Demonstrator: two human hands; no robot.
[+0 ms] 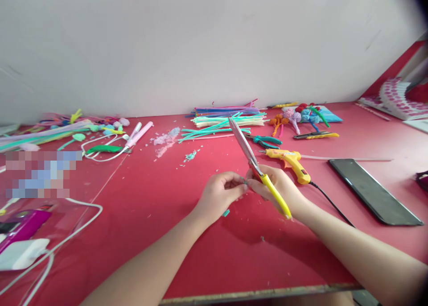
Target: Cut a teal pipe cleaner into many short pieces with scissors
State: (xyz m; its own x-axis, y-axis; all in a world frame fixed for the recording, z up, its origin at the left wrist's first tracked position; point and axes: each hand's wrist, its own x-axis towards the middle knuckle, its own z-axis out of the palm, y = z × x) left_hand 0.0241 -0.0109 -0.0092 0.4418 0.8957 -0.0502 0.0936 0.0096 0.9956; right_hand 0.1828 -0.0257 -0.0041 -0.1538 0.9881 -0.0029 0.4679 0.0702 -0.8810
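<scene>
A pair of scissors (274, 194) with yellow handles is held in my right hand (284, 188), its blades pointing up and away to the left. The fingertips of that same hand meet those of my left hand (220, 192) over the middle of the table. My left hand is closed in a pinch on a tiny dark green bit (245, 181), mostly hidden by the fingers, so its kind is unclear. Just below the left fingers, a small teal fuzzy piece (226, 212) lies on the red table (150, 252).
Bundles of pipe cleaners (230, 121) lie by the back wall. Teal fluff clippings (190, 156) are scattered in front. To the right are pliers (267, 141), a yellow glue gun (290, 161) with its cord and a black phone (374, 192). White cables (96, 208) run at left.
</scene>
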